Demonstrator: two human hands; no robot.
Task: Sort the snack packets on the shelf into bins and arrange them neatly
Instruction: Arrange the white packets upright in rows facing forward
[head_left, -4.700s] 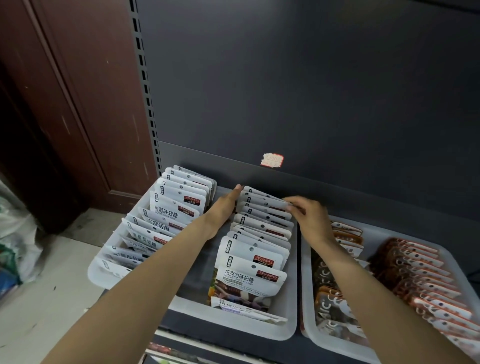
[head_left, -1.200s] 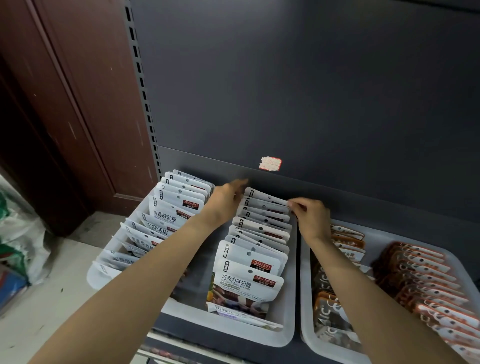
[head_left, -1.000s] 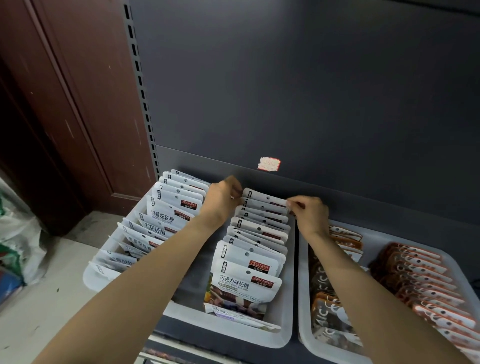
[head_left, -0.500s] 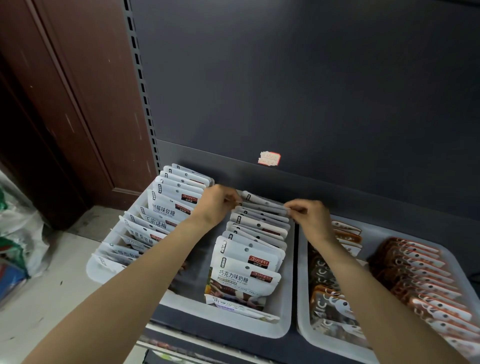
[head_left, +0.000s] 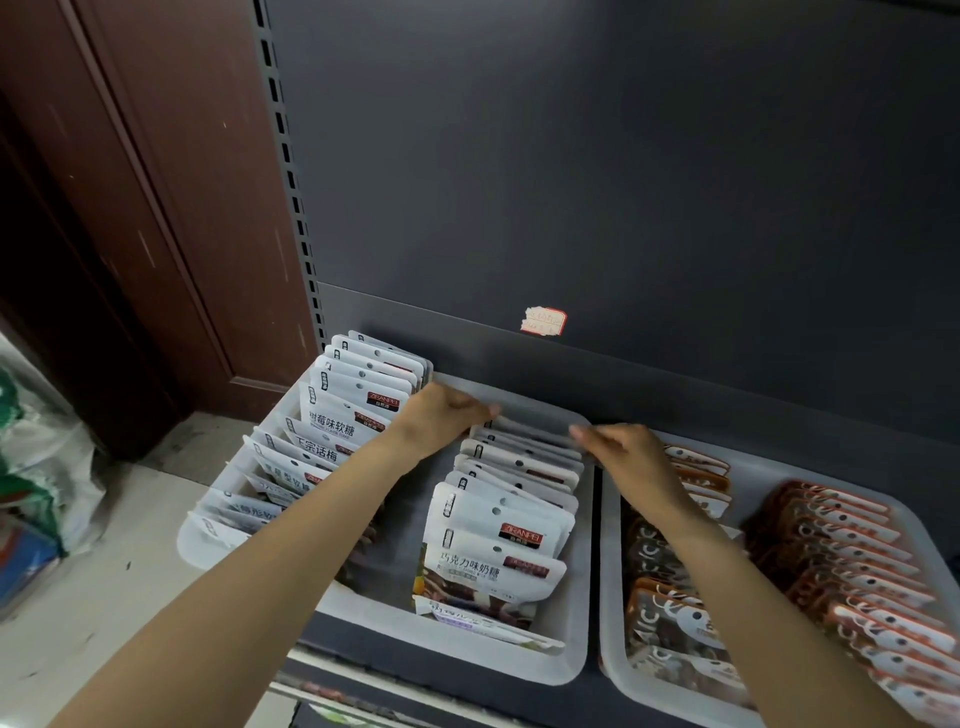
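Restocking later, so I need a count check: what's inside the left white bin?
The left white bin holds two rows of white snack packets, standing and leaning back. The left forearm covers part of the left row, so no full count.

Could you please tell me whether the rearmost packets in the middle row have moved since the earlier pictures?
Yes: the packets have tipped forward, away from the bin's back wall, which now shows bare behind them.

Upper left: dark brown wooden door (head_left: 171, 218). Centre and right: grey shelving back panel (head_left: 623, 171) with a slotted upright (head_left: 291, 171) at its left edge and a small torn label (head_left: 543, 321). Lower left: pale floor (head_left: 93, 587), bags (head_left: 39, 467).
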